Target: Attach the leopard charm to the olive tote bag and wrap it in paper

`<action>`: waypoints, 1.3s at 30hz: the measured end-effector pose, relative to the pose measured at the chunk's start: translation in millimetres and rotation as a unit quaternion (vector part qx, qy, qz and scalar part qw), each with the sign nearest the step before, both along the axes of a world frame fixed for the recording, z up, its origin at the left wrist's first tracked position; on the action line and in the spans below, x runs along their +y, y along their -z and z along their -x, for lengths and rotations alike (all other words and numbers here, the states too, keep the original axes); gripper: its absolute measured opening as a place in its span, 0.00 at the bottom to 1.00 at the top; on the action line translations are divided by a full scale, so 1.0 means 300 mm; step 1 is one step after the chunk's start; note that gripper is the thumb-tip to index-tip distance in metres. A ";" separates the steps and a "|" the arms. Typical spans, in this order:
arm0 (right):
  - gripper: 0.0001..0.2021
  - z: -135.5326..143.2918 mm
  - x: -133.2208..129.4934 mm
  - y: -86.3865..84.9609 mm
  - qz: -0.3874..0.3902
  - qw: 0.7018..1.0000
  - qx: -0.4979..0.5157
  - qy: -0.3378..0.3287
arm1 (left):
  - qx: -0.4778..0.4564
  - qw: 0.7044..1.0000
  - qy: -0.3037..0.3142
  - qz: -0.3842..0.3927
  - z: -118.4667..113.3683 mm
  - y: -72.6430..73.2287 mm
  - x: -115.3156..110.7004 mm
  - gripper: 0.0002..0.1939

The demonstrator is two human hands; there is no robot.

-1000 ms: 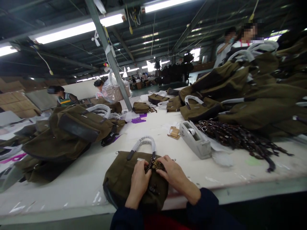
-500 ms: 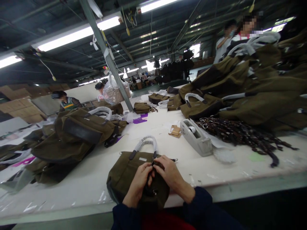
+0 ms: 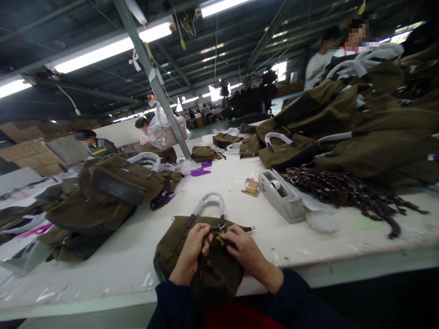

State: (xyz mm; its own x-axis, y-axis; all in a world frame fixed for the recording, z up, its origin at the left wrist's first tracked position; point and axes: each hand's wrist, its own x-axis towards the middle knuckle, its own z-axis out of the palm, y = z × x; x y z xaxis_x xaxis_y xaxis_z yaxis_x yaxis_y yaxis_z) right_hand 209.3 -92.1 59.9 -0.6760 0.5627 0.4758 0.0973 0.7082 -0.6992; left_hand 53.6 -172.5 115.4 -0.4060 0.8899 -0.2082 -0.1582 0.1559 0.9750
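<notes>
An olive-green handbag (image 3: 173, 244) with dark trim lies on the table in front of me, its handle (image 3: 210, 199) wrapped in white padding. Over its front, my left hand (image 3: 192, 249) pinches a dark strap with small metal fittings. My right hand (image 3: 247, 251) is closed at the other side of gold-coloured metal pieces (image 3: 220, 235), gripping that end with thumb and fingers. The metal pieces hang just under the handle's right base. Exactly how the strap joins the bag is too small to make out.
A grey tape dispenser (image 3: 283, 201) stands right of the bag, beside a heap of dark straps (image 3: 343, 189). Piles of olive bags lie at left (image 3: 99, 196) and right (image 3: 377, 132). Brown card pieces (image 3: 251, 187) lie ahead. Other people stand beyond the table.
My hands have drawn apart a little, the left moving left and the right moving right. Gold-coloured metal pieces now show between them. The bag has barely moved.
</notes>
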 end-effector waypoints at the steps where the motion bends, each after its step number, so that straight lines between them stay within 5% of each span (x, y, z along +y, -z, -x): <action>1: 0.16 0.002 -0.001 0.000 -0.014 1.000 -0.010 -0.003 | 0.012 1.000 0.006 0.003 0.000 -0.013 0.007 0.15; 7: 0.10 0.037 -0.019 -0.027 -0.033 0.997 -0.066 0.006 | 0.108 0.993 0.047 0.005 -0.047 -0.043 0.011 0.16; 13: 0.05 0.099 -0.038 -0.014 -0.031 0.997 -0.066 0.038 | 0.147 0.989 0.009 0.016 -0.077 -0.002 -0.061 0.17; 19: 0.06 0.120 -0.048 0.007 -0.032 0.997 -0.050 0.049 | 0.037 0.996 -0.079 0.024 -0.086 0.032 -0.101 0.21; 27: 0.07 0.100 -0.056 0.002 -0.017 0.999 -0.020 0.027 | -0.078 0.996 0.035 0.039 -0.036 0.034 -0.089 0.16; 31: 0.05 0.039 -0.034 -0.023 0.068 0.997 0.030 -0.021 | -0.066 0.997 0.014 0.046 -0.028 0.057 -0.074 0.14; 36: 0.12 0.015 0.026 -0.065 0.319 0.945 0.047 0.061 | -0.044 0.998 0.008 0.055 -0.032 0.078 -0.068 0.15; 39: 0.13 0.052 0.048 -0.104 0.380 0.921 0.025 0.081 | -0.009 0.997 0.024 0.074 -0.015 0.107 -0.074 0.19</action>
